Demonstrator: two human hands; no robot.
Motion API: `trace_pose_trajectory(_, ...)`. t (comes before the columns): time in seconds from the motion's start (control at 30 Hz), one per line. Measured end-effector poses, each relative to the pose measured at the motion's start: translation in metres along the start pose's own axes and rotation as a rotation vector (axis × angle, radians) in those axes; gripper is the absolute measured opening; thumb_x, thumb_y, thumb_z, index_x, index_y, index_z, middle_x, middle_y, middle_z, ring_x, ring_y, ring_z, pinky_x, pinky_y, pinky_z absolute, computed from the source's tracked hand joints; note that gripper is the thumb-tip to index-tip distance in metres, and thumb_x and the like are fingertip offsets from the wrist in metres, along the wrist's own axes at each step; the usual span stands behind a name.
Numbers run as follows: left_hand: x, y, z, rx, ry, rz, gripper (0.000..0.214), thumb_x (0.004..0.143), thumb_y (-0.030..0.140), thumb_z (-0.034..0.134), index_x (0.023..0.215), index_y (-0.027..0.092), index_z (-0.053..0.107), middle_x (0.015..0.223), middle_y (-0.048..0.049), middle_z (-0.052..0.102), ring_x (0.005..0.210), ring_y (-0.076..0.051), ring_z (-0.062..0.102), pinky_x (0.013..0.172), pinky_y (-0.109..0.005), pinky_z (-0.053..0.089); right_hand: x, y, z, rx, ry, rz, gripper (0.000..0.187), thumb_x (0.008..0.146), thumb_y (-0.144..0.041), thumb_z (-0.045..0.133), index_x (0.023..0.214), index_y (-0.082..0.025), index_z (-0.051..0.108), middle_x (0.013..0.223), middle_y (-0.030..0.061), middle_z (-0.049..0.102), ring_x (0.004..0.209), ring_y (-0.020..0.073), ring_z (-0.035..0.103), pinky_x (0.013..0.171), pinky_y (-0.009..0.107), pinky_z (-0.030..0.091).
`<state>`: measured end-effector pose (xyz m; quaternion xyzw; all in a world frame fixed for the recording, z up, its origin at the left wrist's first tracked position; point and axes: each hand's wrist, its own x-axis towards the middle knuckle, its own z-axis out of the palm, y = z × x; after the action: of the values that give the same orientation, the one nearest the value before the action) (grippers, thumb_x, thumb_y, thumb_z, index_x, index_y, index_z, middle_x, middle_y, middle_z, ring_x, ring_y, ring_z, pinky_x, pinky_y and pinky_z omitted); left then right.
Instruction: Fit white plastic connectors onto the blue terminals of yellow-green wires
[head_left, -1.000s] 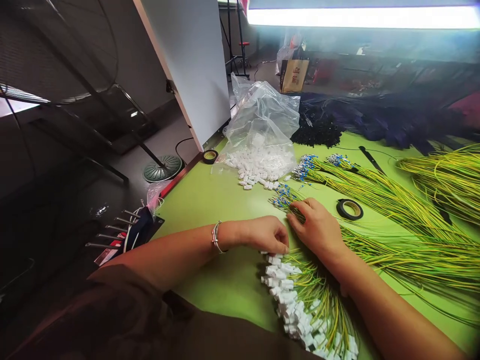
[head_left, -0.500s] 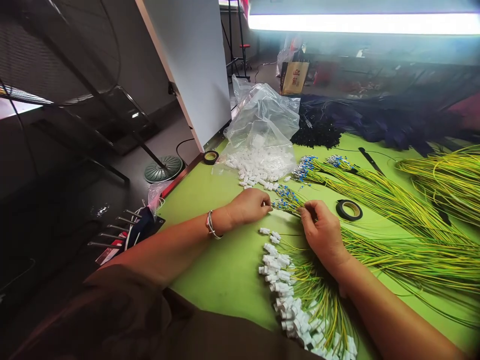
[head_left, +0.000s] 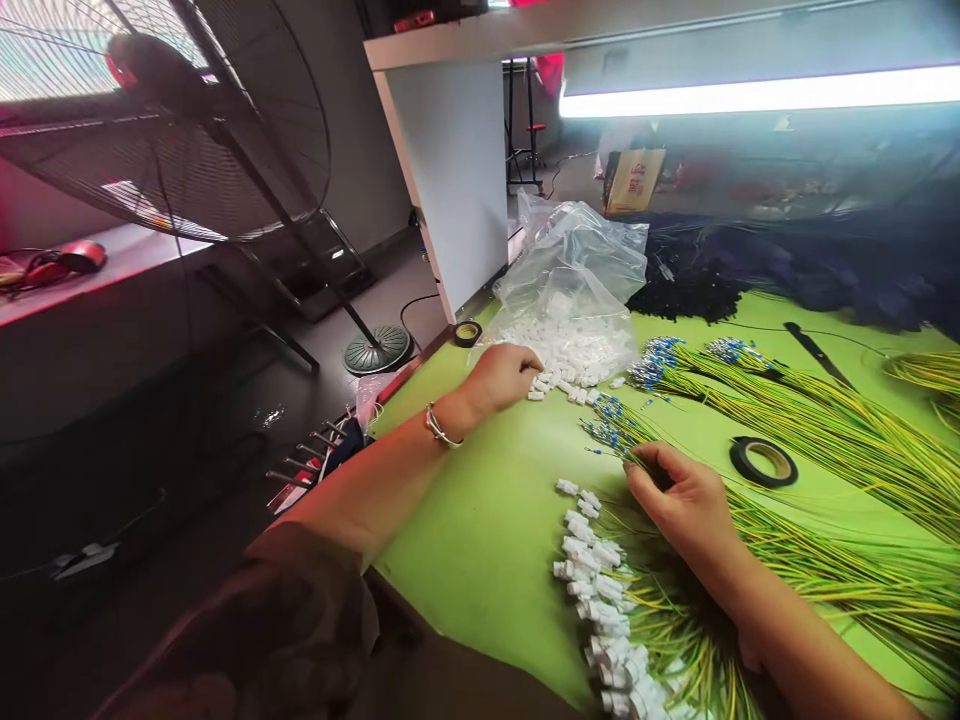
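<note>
My left hand (head_left: 504, 373), a bracelet on its wrist, reaches to the loose white connectors (head_left: 561, 380) spilled in front of a clear plastic bag (head_left: 574, 270); its fingers are curled over them. My right hand (head_left: 684, 498) pinches a yellow-green wire (head_left: 616, 452) with a blue terminal, drawn from a bundle of such wires (head_left: 795, 420). Below my right hand lies a fan of wires fitted with white connectors (head_left: 600, 590).
The bench top is green (head_left: 487, 540). A roll of black tape (head_left: 763, 461) lies right of my right hand, a smaller roll (head_left: 467, 332) at the table's corner. Black parts (head_left: 686, 295) are piled behind. A big floor fan (head_left: 187, 130) stands left, a white panel (head_left: 457, 170) behind.
My left hand left the finished connector pile, moving up and forward to the loose connectors by the bag. My right hand stayed on the blue-tipped wires. The view swung to the left.
</note>
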<state>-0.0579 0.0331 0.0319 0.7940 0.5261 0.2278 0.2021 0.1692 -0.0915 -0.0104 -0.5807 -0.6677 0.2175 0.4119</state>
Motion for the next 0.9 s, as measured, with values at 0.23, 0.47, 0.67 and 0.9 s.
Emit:
trace_pose_trajectory(0.23, 0.000, -0.010, 0.015, 0.223, -0.177, 0.098, 0.021, 0.075, 0.019, 0.059, 0.090, 0.014, 0.074, 0.092, -0.0101, 0.069, 0.086, -0.020, 0.061, 0.081, -0.028, 0.046, 0.005, -0.006, -0.002, 0.070, 0.030, 0.136, 0.019, 0.074, -0.033, 0.057, 0.065, -0.017, 0.062, 0.052, -0.0022, 0.050, 0.048, 0.0107, 0.041, 0.047, 0.023, 0.035)
trace_pose_trajectory(0.47, -0.006, -0.001, 0.016, 0.298, -0.148, 0.132, 0.030, 0.076, 0.012, 0.047, 0.093, 0.014, 0.072, 0.093, -0.0106, 0.067, 0.088, -0.021, 0.060, 0.081, -0.030, 0.046, 0.008, -0.004, -0.005, 0.098, -0.002, 0.242, 0.029, 0.073, -0.038, 0.059, 0.054, -0.018, 0.052, 0.047, -0.0036, 0.044, 0.047, 0.0095, 0.035, 0.047, 0.024, 0.030)
trace_pose_trajectory(0.67, -0.014, 0.021, 0.018, -0.322, -0.320, -0.123, 0.029, 0.077, 0.017, 0.056, 0.102, 0.011, 0.068, 0.072, -0.0050, 0.066, 0.062, -0.013, 0.060, 0.063, -0.025, 0.049, 0.009, -0.003, -0.012, 0.235, -0.018, 0.293, 0.017, 0.067, -0.030, 0.056, 0.056, -0.017, 0.057, 0.052, -0.0026, 0.047, 0.052, 0.0108, 0.039, 0.051, 0.024, 0.033)
trace_pose_trajectory(0.9, -0.030, 0.042, 0.048, -1.065, -0.681, -0.393, 0.030, 0.070, 0.036, 0.075, 0.075, 0.010, 0.062, 0.058, -0.0024, 0.063, 0.045, -0.004, 0.053, 0.044, -0.013, 0.037, 0.007, -0.005, -0.014, 0.326, -0.047, 0.343, 0.012, 0.063, -0.027, 0.055, 0.057, -0.017, 0.053, 0.051, -0.0045, 0.040, 0.049, 0.0087, 0.031, 0.046, 0.023, 0.024)
